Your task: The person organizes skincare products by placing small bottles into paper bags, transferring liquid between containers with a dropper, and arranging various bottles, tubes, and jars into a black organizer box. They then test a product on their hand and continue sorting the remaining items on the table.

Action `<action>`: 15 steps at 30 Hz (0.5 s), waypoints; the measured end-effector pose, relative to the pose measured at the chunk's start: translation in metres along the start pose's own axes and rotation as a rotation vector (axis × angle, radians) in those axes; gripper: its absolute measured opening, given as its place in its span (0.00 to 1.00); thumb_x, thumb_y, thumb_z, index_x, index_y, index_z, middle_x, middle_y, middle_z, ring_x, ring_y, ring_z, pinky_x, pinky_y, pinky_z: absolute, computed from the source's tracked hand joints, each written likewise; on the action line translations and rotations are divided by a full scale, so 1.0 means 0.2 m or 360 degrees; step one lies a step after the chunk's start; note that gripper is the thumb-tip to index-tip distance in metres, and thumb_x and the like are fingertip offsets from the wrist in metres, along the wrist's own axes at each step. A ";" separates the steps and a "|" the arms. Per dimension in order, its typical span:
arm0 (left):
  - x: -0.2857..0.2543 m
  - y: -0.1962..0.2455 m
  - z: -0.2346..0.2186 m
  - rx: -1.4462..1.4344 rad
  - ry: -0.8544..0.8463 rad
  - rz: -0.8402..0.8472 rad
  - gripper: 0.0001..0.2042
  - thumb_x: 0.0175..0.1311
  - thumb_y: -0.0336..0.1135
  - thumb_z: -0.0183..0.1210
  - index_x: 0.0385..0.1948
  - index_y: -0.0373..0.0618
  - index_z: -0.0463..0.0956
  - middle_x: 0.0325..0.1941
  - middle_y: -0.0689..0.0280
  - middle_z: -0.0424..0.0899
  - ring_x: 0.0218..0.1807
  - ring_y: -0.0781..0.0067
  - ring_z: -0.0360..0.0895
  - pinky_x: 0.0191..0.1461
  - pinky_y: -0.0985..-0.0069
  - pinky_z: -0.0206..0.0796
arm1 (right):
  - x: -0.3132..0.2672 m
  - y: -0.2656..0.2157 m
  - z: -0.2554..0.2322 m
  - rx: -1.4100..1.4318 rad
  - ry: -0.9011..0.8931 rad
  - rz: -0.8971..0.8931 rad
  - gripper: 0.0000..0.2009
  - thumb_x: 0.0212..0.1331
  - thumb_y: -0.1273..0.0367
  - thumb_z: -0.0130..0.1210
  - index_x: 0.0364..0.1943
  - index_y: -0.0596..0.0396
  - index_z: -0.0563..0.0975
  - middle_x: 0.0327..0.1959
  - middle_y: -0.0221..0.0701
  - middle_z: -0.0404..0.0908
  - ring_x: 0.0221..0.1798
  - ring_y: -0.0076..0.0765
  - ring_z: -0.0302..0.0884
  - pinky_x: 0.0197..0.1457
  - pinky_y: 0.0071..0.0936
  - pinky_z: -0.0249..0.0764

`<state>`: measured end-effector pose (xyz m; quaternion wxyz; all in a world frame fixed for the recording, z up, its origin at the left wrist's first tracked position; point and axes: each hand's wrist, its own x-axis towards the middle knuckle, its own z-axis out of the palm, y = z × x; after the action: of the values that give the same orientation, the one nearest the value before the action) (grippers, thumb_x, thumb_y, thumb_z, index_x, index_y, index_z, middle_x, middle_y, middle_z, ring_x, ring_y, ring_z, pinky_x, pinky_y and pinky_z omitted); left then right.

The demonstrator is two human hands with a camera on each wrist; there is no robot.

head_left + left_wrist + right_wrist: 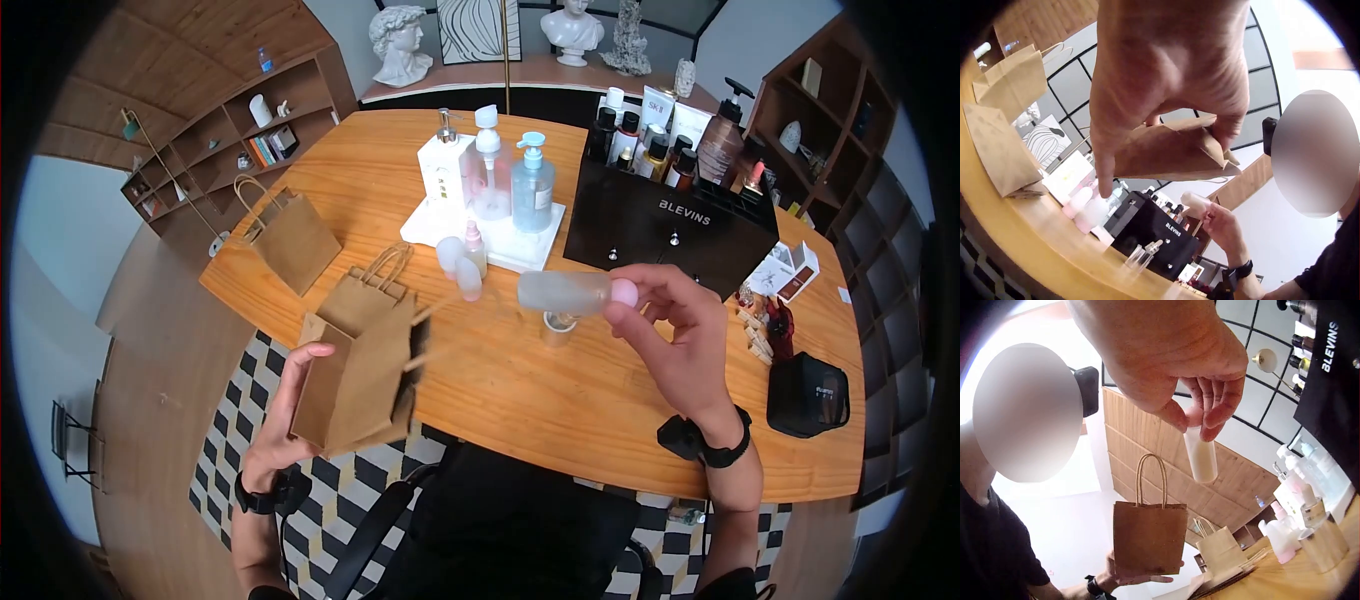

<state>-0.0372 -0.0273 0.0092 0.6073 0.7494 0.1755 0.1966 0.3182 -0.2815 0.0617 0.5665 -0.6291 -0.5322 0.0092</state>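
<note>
My left hand (282,420) grips a small brown paper bag (372,385) around its base, at the front left edge of the table. The bag is tilted, and its twisted handles point to the right. My right hand (685,340) pinches a frosted bottle (562,292) by its pink cap (624,292), holding it sideways above the table. In the right wrist view, the same bottle (1200,456) hangs from thumb and fingertips. Below it stands a short gold container (558,330). Small pink and frosted bottles (474,252) stand left of it.
Two more paper bags, one upright (292,240) and one behind the held bag (360,300), are on the left. A white tray (535,255) carries pump bottles. A black BLEVINS case (650,225) full of cosmetics stands right, near a black pouch (808,395).
</note>
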 end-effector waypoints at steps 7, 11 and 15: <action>0.11 -0.01 0.13 -0.0026 -0.0004 -0.0013 0.52 0.32 0.47 0.63 0.73 0.47 0.60 0.71 0.61 0.65 0.77 0.62 0.62 0.80 0.66 0.48 | -0.03 -0.03 -0.01 0.0286 -0.0107 0.0207 0.12 0.65 0.74 0.71 0.50 0.59 0.85 0.39 0.28 0.91 0.37 0.15 0.85 0.33 0.14 0.72; 0.19 -0.06 0.21 -0.0228 0.0048 0.0084 0.49 0.34 0.47 0.62 0.70 0.48 0.61 0.71 0.59 0.66 0.75 0.61 0.66 0.78 0.66 0.55 | -0.05 -0.06 0.01 0.0271 -0.0141 0.0268 0.12 0.65 0.73 0.72 0.50 0.59 0.85 0.37 0.27 0.91 0.36 0.14 0.84 0.33 0.14 0.72; 0.22 -0.09 0.22 -0.0267 0.0092 0.0106 0.46 0.36 0.45 0.62 0.68 0.49 0.62 0.69 0.59 0.69 0.73 0.62 0.68 0.77 0.67 0.57 | -0.04 -0.07 0.01 0.0239 -0.0062 0.0217 0.12 0.64 0.73 0.72 0.49 0.59 0.85 0.37 0.27 0.91 0.36 0.14 0.84 0.33 0.14 0.72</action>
<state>0.0231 -0.0379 -0.0122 0.6558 0.6953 0.1508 0.2524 0.3036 -0.2896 0.0667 0.5997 -0.6194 -0.4968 0.1000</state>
